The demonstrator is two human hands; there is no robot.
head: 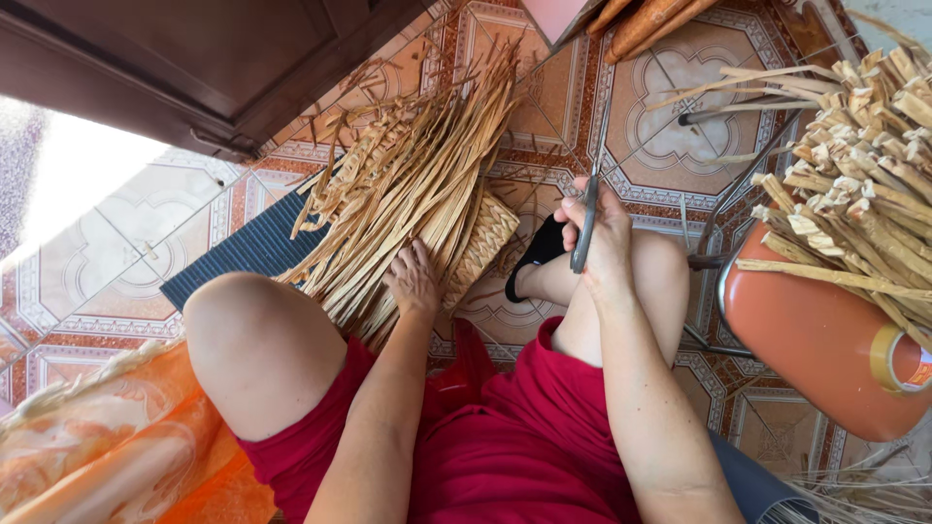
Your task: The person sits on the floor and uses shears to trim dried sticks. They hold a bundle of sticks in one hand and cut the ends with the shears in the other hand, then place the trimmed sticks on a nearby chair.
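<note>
Head view, left hand [413,281]: grip pressed flat, fingers spread, on the bundle of long tan dried-leaf strips [417,184], clamping nothing.
Head view, right hand [604,233]: grip closed round the handles of the long grey metal scissors [588,209], blades pointing away from the wrist.
Strips: fanning outward beyond the left grip, across the patterned tiled floor [670,136].
Woven tan basket piece [481,247]: just beside the left grip, towards the right hand.
Orange plastic tub [815,340]: well outside the right grip, holding cut strips.

dark wooden door [194,58] top left | ribbed dark mat [243,254] on patterned floor tiles [680,136] | orange stool [825,340], tape roll [898,359] on it
</note>
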